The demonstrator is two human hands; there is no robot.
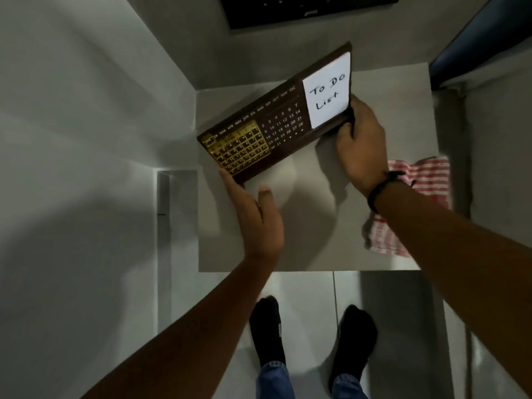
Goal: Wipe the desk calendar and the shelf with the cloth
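Desk calendar (276, 116) held tilted above shelf (302, 240). Right hand (359, 148) clamps its right end; left hand (253, 214), open-palmed, props lower-left corner. Cloth (417, 180) lies on shelf, right of calendar. Keep one firm grip, free other hand for cloth.

Dim, soft shadows — wide-angle edge warp

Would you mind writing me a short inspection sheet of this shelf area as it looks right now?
Surface: pale shelf, mostly bare, shadowed.
Job's things: desk calendar held tilted above the shelf, a "To Do List" note on its right end; red-and-white striped cloth lying at the shelf's right edge, partly under the right forearm.
Clutter: nothing seen.
Grippers: left hand open, supporting the calendar's lower left corner; right hand gripping its right end.
Cables: nothing seen.
Surroundings: grey walls, dark panel above, tiled floor, feet in dark socks.
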